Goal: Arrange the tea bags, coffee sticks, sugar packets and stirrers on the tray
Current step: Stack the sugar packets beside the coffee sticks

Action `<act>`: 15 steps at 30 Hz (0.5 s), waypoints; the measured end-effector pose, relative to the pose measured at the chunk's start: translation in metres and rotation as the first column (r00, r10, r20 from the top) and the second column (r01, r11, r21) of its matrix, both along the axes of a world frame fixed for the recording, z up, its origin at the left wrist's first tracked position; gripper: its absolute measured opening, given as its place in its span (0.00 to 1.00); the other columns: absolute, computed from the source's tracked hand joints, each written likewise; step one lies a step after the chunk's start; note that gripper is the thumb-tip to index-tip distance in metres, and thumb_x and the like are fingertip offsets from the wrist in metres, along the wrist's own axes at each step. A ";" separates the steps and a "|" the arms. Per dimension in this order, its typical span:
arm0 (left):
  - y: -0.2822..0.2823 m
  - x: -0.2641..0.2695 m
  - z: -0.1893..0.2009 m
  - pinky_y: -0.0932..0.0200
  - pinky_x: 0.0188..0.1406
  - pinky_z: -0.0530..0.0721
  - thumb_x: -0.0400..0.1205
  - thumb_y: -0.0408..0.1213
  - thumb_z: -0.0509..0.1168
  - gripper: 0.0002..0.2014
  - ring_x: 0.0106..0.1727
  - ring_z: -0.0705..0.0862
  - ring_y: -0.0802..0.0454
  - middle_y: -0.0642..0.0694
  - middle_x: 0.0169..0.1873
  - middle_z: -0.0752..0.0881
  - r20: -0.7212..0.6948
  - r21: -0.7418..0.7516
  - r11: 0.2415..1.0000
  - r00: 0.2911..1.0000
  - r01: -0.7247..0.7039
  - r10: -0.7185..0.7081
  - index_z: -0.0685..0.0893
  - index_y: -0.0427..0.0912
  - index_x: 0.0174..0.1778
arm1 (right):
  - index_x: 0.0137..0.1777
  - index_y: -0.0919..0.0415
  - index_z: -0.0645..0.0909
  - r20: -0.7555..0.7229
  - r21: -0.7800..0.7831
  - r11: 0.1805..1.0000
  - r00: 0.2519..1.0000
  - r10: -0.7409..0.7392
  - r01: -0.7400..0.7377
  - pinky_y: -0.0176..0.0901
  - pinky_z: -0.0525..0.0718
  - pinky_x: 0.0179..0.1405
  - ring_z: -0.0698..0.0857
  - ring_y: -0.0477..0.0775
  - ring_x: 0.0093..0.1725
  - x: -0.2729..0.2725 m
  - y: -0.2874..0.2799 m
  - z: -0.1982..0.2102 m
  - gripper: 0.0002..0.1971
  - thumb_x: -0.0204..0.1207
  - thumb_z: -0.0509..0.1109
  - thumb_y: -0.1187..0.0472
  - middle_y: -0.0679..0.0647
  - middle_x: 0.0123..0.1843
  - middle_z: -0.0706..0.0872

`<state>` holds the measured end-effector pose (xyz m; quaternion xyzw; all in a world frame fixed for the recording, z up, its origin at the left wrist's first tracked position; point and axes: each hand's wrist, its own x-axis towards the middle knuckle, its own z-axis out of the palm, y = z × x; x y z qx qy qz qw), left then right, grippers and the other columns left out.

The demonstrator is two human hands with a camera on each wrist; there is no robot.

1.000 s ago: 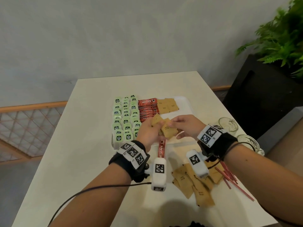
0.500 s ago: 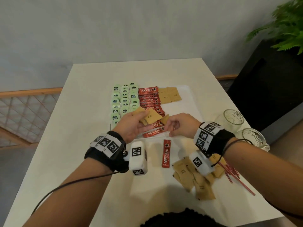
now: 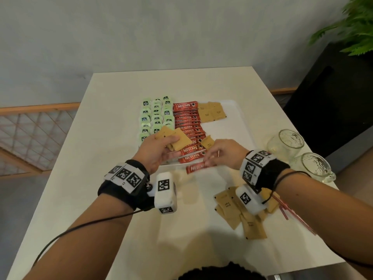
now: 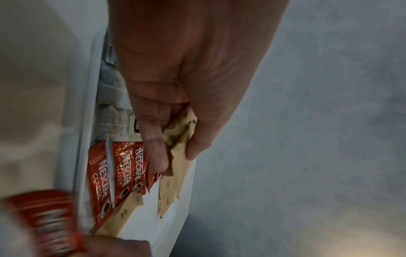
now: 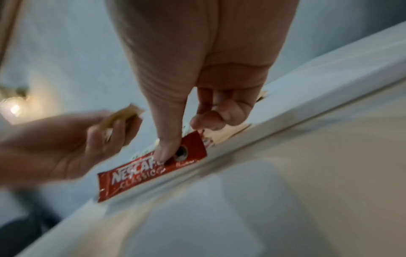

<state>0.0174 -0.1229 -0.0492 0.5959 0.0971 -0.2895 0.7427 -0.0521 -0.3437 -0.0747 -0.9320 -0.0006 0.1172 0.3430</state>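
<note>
— Where is the loose coffee stick [image 3: 198,167]?
— At the near rim of the tray [image 3: 235,110] — the right hand [image 3: 226,153] pinches its end, thumb on top.
— And the left hand [image 3: 156,150]?
— Its fingers curl round a few brown sugar packets [image 3: 177,139], thumb across them, above the rows of coffee sticks [image 3: 186,120].

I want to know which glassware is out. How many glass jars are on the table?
2. Both stand at the table's right edge, to the right of the tray: one glass jar farther back, the other jar nearer the person. Nothing hides that edge, so likely no more.
</note>
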 end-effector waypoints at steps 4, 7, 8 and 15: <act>0.000 0.001 0.000 0.62 0.25 0.88 0.80 0.28 0.72 0.14 0.36 0.92 0.49 0.38 0.48 0.90 0.009 0.014 1.000 1.000 -0.019 0.019 0.81 0.34 0.61 | 0.44 0.47 0.89 0.106 -0.119 0.984 0.987 -0.123 0.135 0.39 0.73 0.45 0.79 0.46 0.42 0.013 -0.018 0.001 0.03 0.73 0.76 0.51 0.45 0.43 0.78; -0.001 0.002 -0.001 0.61 0.26 0.88 0.80 0.28 0.71 0.15 0.39 0.92 0.49 0.37 0.52 0.90 0.011 0.015 1.000 1.000 -0.016 0.016 0.81 0.33 0.63 | 0.43 0.47 0.88 0.042 -0.225 0.964 0.990 -0.132 0.138 0.44 0.78 0.49 0.80 0.48 0.46 0.018 -0.017 -0.002 0.03 0.75 0.74 0.50 0.43 0.43 0.76; -0.001 0.002 -0.002 0.61 0.26 0.89 0.80 0.28 0.71 0.16 0.39 0.92 0.49 0.36 0.53 0.90 0.012 0.016 1.000 1.000 -0.013 0.013 0.81 0.33 0.63 | 0.42 0.48 0.87 0.032 -0.234 0.963 0.991 -0.134 0.137 0.45 0.79 0.50 0.80 0.48 0.46 0.018 -0.015 -0.003 0.03 0.75 0.74 0.51 0.42 0.42 0.76; -0.008 0.012 -0.006 0.61 0.29 0.90 0.80 0.28 0.72 0.15 0.38 0.92 0.50 0.37 0.48 0.91 0.007 0.013 1.000 1.000 0.016 -0.016 0.81 0.33 0.61 | 0.45 0.55 0.87 0.019 -0.110 0.988 0.994 -0.106 0.107 0.36 0.75 0.46 0.79 0.41 0.41 0.021 0.006 -0.007 0.04 0.73 0.77 0.56 0.38 0.39 0.77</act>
